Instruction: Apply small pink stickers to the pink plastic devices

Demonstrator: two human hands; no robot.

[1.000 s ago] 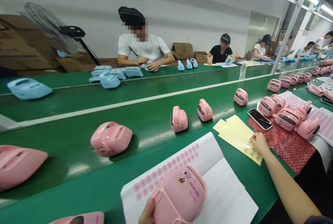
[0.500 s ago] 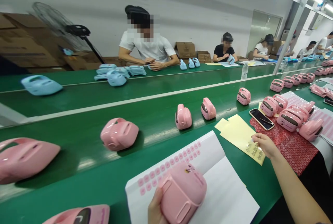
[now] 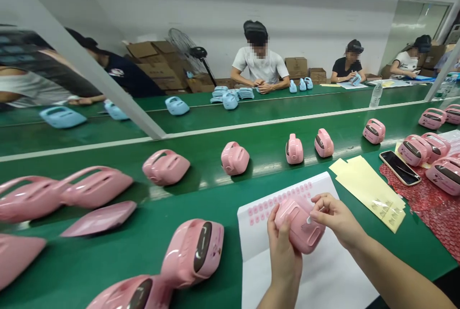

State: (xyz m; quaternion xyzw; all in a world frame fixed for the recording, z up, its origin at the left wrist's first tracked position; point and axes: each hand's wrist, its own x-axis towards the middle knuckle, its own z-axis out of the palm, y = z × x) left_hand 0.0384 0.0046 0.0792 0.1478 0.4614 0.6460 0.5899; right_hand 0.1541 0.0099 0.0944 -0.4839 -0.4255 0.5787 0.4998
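My left hand (image 3: pixel 285 246) grips a pink plastic housing (image 3: pixel 300 227) by its left side, its flat face with two oblong ridges turned up. At the housing's upper right edge, my right hand (image 3: pixel 332 215) pinches a small clear or whitish sticker (image 3: pixel 309 220) against or just over the surface. Beneath both hands lies a white sheet (image 3: pixel 262 251) with rows of small pink stickers (image 3: pixel 268 208). To the right rests a yellow label sheet (image 3: pixel 370 187) with a few printed clear labels near its lower end.
Several pink housings (image 3: pixel 196 251) stand at the left and along the green bench (image 3: pixel 143 251). A phone (image 3: pixel 400 167) lies on red bubble wrap (image 3: pixel 431 213) at the right. Across a white rail (image 3: pixel 230 130) are blue housings (image 3: pixel 177 106), a bottle (image 3: pixel 375 95) and seated people.
My right hand has moved from the yellow label sheet to the pink housing. The housing is tilted differently in my left hand. The view has swung left, showing more housings and people there.
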